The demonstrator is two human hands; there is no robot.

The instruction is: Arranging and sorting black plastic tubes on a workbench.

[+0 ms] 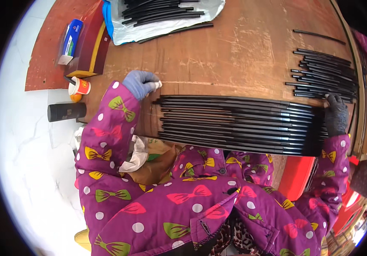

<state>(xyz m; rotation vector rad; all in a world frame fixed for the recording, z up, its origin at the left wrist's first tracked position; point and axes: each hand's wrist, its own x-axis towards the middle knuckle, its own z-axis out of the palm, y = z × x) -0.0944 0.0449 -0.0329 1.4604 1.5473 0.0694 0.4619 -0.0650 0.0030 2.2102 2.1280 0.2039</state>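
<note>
A row of long black rods lies side by side along the near edge of the wooden table. My left hand, in a grey-blue glove, is just beyond the row's left end. Its fingers are pinched on a small white wad. At the row's right end is my right hand, in a dark grey glove with its fingers curled. Those fingertips touch the near side of a second pile of black rods; whatever they hold is hidden. One single rod lies apart beyond that pile.
More black rods lie on a white plastic sheet at the far left. Along the left edge stand a dark red box, a blue-and-white carton, a paper cup, an orange fruit and a black cylinder.
</note>
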